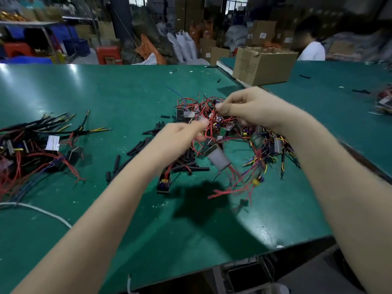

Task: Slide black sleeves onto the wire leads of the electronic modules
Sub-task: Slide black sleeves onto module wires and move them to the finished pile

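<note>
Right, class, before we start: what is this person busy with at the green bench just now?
A person is working over a tangle of red-wired electronic modules on the green table. The left hand and right hand both pinch red leads lifted from it; a module dangles below. Loose black sleeves lie beside the tangle, and a pile with sleeves already on sits far left. Motion blur hides whether a sleeve is in the fingers.

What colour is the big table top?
Green: the table top is a dark teal green, best seen in the head view.
</note>
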